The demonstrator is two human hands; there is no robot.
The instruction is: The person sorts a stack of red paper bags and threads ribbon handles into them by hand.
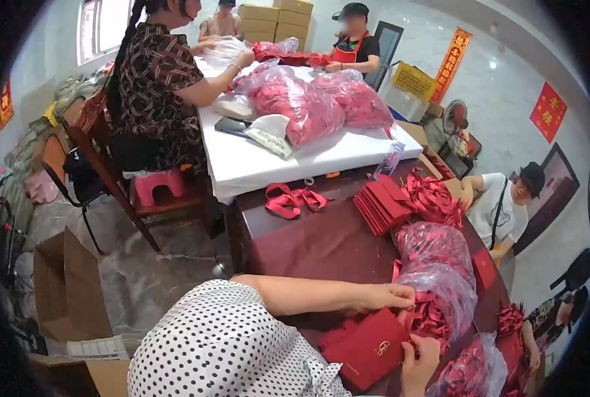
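Dotted cloth (pixel 205 344) covered my near arm. My left hand (pixel 389 298) pinched red ribbon (pixel 407 320) beside the gold-printed red bag (pixel 361 354); my right hand (pixel 419 364) met the bag's edge, its hold unclear. Beyond them, a plastic sack (pixel 455 286) and red stack (pixel 379 206) lay on the dark table (pixel 308 248).

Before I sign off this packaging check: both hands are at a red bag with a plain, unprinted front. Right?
The red bag isn't plain: the head view shows lettering on its front. The left hand and right hand are at it.
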